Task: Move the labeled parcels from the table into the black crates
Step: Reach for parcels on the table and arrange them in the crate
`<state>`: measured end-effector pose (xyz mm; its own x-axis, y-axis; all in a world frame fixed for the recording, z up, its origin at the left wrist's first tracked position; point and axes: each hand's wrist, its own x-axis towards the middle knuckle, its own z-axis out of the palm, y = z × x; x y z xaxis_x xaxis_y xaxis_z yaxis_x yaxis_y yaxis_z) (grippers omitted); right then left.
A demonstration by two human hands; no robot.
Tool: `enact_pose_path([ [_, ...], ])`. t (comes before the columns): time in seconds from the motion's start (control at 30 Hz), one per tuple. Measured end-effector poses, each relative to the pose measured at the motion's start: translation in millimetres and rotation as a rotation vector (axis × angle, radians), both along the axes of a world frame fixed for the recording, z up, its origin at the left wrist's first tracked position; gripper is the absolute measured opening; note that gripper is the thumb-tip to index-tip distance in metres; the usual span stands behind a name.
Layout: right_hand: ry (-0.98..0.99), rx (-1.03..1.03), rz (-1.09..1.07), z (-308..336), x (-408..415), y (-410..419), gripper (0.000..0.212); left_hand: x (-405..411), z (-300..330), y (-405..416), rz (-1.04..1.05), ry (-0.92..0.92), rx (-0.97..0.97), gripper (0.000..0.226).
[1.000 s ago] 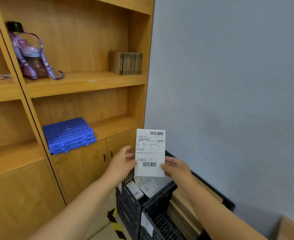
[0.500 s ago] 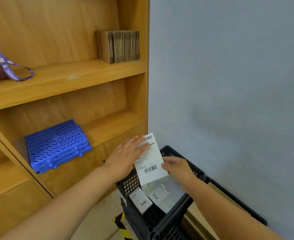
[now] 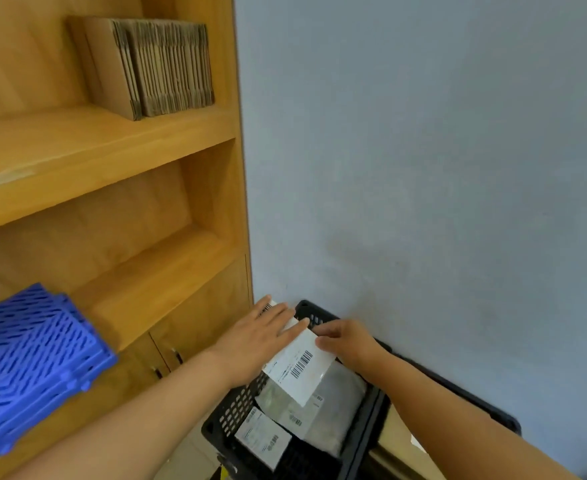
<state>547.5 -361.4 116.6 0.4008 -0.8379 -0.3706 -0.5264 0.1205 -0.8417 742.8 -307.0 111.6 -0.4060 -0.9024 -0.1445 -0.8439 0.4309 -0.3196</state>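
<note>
— Parcel [image 3: 297,370], the white labeled one: where is it from my hands?

— I see it tilted over the black crate [image 3: 229,415], above the open bay. Its long axis runs from 11 o'clock down to 5 o'clock. My left hand [image 3: 255,336] lies flat on the upper end, fingers [image 3: 294,327] spread toward 1 o'clock, pressing, not curled round it. My right hand [image 3: 345,341] pinches the edge at 3 o'clock.

— Which is nearer the drop?

— I'd judge the free lower end, which hangs just above the grey parcel [image 3: 340,407] and a small labeled parcel [image 3: 262,441] already inside.
</note>
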Motion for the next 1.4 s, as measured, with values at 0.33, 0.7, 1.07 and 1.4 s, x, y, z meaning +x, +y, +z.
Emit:
enact_pose_path([
  [0.33, 0.181, -0.015, -0.294, -73.4, 57.3, -27.5, 0.054, 59.7, -81.2, -82.6, -0.086, 0.118, 0.160, 0.102],
  [0.7, 0.241, 0.342, -0.442, -213.9, 44.2, 16.2, 0.060, 46.2, -228.1, -79.5, -0.057, 0.168, 0.462, 0.103],
  [1.07, 0.171, 0.595, -0.432, -386.6, 53.4, 39.1, 0.068, 28.3, -395.6, -73.3, -0.031, -0.014, 0.637, 0.099],
  [1.4, 0.058, 0.645, -0.430, -481.5, 67.7, 45.2, 0.068, 22.4, -487.8, -75.5, -0.029, -0.138, 0.662, 0.095],
])
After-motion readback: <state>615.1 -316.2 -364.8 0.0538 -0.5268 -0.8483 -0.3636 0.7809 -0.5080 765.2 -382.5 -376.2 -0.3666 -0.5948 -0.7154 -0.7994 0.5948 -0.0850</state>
